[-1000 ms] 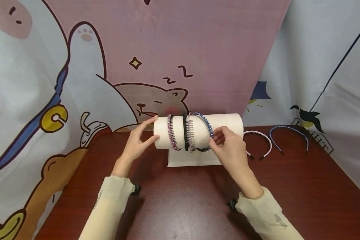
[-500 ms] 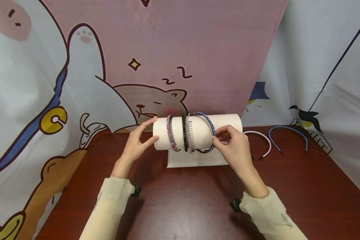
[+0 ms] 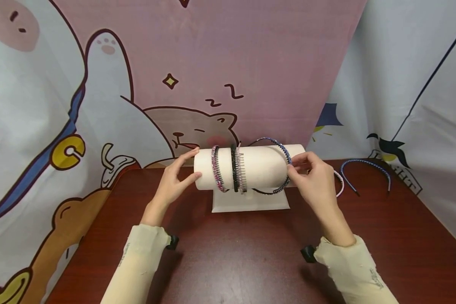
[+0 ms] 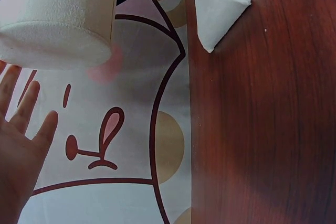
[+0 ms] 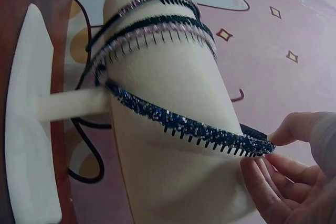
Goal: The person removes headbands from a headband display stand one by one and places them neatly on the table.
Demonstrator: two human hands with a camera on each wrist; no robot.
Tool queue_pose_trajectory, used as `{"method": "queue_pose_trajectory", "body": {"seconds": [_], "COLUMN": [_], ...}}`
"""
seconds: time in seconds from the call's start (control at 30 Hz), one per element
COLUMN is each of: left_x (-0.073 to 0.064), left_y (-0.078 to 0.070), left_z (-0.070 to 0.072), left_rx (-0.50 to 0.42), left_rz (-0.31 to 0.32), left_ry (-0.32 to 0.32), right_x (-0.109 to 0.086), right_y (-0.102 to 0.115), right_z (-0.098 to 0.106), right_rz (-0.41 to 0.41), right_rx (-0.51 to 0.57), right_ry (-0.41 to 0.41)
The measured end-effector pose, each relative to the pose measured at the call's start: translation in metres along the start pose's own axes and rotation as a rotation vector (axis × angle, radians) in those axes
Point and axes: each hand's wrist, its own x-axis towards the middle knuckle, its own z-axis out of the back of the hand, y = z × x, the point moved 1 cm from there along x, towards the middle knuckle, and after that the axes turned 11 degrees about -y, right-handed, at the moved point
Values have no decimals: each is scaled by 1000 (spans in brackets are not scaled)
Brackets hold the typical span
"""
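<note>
A white roll-shaped headband display stand (image 3: 260, 169) stands on its flat base (image 3: 247, 205). At its left end, my left hand (image 3: 171, 181) touches the rim with fingers and thumb spread; in the left wrist view these fingers (image 4: 29, 108) look nearly straight. My right hand (image 3: 319, 179) pinches a glittery blue toothed headband (image 5: 178, 121) between thumb and fingertips. This headband slants round the right part of the roll, its upper arc lifted off the surface. Further left on the roll sit a pink glitter headband (image 3: 215, 169), a black one (image 3: 234, 169) and a pale pink toothed one (image 3: 242, 173).
On the dark red-brown table (image 3: 243, 261), a braided blue headband (image 3: 365, 161) lies at the right. Beside it a pink-and-white headband (image 3: 341, 184) is mostly hidden behind my right hand. A cartoon-printed cloth (image 3: 289, 63) hangs close behind the stand.
My right hand has moved right along the roll, drawing the glittery blue headband with it, and now covers most of the pink-and-white headband. My left hand has stayed at the roll's left end.
</note>
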Motion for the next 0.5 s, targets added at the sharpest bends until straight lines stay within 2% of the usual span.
{"method": "queue_pose_trajectory", "body": {"seconds": [0.17,0.5], "left_x": [0,-1], "left_y": [0,0], "left_z": [0,0], "left_rx": [-4,-10], "left_rz": [2,11], "left_ry": [0,2], "right_x": [7,22], "right_y": [-5,-24], "right_z": [10,26], "right_rz": [0,-49], "right_rx": [-50,-49], "right_ry": [-23,-45]}}
